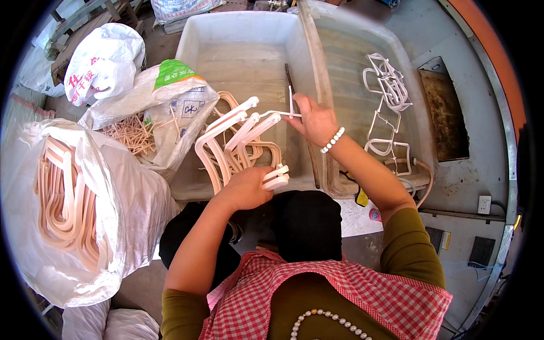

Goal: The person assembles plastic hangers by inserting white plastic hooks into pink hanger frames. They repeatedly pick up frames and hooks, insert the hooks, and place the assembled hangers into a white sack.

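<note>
My left hand (245,187) grips a bunch of pale pink plastic hanger frames (238,139) by their lower ends, holding them over the left white tub (192,34). My right hand (316,118), with a bead bracelet on its wrist, pinches a thin white metal hook wire (281,113) at the top of the bunch. A dark thin rod (290,79) lies inside the tub just behind that hand. More pink frames lie on the tub floor under the bunch.
A second tub (351,39) on the right holds loose white wire pieces (388,85). To the left, a large white sack (122,209) holds pink frames, and other bags (170,107) hold thin pink sticks. A grey machine surface (470,170) is at right.
</note>
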Motion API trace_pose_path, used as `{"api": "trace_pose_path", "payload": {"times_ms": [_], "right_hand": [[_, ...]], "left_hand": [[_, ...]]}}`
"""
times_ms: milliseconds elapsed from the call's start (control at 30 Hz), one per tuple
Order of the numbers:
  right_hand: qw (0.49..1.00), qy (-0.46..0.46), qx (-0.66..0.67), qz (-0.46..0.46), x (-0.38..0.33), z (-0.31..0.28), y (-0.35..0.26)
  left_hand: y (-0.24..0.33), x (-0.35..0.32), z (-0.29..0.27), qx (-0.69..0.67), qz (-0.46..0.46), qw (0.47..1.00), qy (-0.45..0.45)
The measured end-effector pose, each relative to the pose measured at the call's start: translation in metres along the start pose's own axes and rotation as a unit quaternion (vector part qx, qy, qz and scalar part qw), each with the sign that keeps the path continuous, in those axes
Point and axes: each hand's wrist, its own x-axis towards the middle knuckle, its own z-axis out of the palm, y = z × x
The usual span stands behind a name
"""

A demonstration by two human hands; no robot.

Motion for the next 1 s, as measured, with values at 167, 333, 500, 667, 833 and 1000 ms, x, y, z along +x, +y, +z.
{"api": "trace_pose_path", "payload": {"times_ms": [167,333,500,667,833,1000], "right_hand": [[0.984,0.050,-0.066,-0.161,0.002,-0.006,0.006],[0.990,0.033,-0.074,-0.116,0.003,0.001,0.009],[0.990,0.041,-0.059,-0.121,0.009,0.000,0.011],[0.982,0.045,-0.063,-0.170,0.013,-0.009,0.012],[0.984,-0.103,-0.083,-0.122,0.021,-0.004,0.009],[0.979,-0.174,-0.046,-0.091,0.019,-0.001,0.005]], "left_hand": [[0.001,0.000,-0.001,-0.039,-0.005,0.999,-0.014],[0.002,0.000,-0.001,-0.060,-0.006,0.998,-0.031],[0.011,-0.001,-0.005,-0.087,-0.001,0.994,-0.060],[0.005,0.000,-0.002,-0.122,0.024,0.990,-0.062],[0.010,0.000,-0.005,-0.141,-0.036,0.985,-0.090],[-0.005,0.002,0.005,-0.044,0.029,0.998,-0.044]]}}
